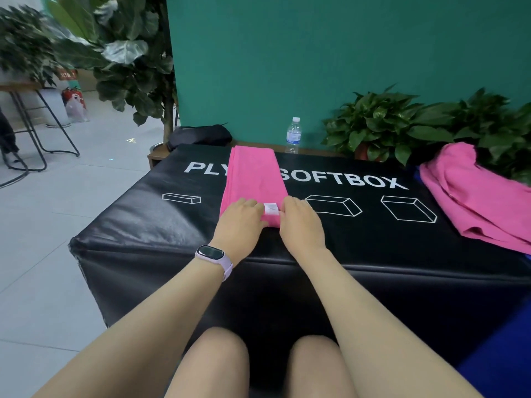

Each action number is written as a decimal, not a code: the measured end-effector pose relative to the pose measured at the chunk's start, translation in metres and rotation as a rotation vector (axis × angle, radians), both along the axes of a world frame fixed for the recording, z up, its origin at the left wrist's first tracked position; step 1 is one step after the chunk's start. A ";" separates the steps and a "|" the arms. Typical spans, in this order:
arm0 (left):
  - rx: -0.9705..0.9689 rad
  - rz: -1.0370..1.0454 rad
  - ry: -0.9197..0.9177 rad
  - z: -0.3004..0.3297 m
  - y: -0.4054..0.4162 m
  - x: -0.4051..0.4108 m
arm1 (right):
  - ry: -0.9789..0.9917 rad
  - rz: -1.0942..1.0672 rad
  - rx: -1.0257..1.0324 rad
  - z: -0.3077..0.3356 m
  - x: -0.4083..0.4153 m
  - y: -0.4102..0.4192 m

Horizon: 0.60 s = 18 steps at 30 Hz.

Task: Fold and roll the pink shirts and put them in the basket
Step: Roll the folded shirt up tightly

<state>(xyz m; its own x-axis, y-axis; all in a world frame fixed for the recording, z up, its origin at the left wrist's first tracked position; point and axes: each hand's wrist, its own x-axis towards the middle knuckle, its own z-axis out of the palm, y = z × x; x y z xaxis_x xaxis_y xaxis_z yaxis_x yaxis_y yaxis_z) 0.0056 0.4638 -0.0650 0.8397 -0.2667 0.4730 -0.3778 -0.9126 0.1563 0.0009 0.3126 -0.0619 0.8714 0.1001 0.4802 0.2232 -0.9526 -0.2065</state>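
Hands first: your left hand [242, 215] and right hand [300, 218] sit side by side on the near end of a pink shirt [254, 179] folded into a long narrow strip. That strip runs away from you down the middle of a black padded box [138, 222] printed with white lettering and box outlines, and it covers part of the lettering. Your fingers on both hands curl down over the strip's near end, which looks turned up into the beginning of a roll; how firmly they grip the cloth I cannot tell. A small white label [271, 208] shows on the shirt between your two hands. A lilac wristband with a dark screen [214, 255] sits on your left wrist. Well to your right, a second pink shirt [474, 196] lies loose and crumpled at the box's right edge. Behind the box, a clear water bottle [293, 135] stands upright against a green wall [316, 53], with leafy potted plants [402, 124] to its right. Your bare knees show at the bottom of the view.
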 end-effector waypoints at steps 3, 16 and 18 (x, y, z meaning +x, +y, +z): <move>-0.058 -0.071 0.057 0.004 0.006 -0.001 | 0.026 0.053 0.065 0.000 -0.013 -0.004; 0.075 0.028 -0.222 -0.018 0.013 -0.057 | 0.123 0.094 -0.031 -0.008 -0.057 -0.004; 0.029 0.049 -0.230 -0.020 0.013 -0.059 | 0.138 0.059 -0.069 -0.008 -0.058 0.000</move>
<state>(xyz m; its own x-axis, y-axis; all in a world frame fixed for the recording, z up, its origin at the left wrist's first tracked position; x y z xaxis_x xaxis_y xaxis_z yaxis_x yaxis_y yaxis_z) -0.0530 0.4773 -0.0850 0.7230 -0.2444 0.6461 -0.3555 -0.9336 0.0446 -0.0570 0.3124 -0.0703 0.9205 0.1811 0.3464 0.2527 -0.9517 -0.1741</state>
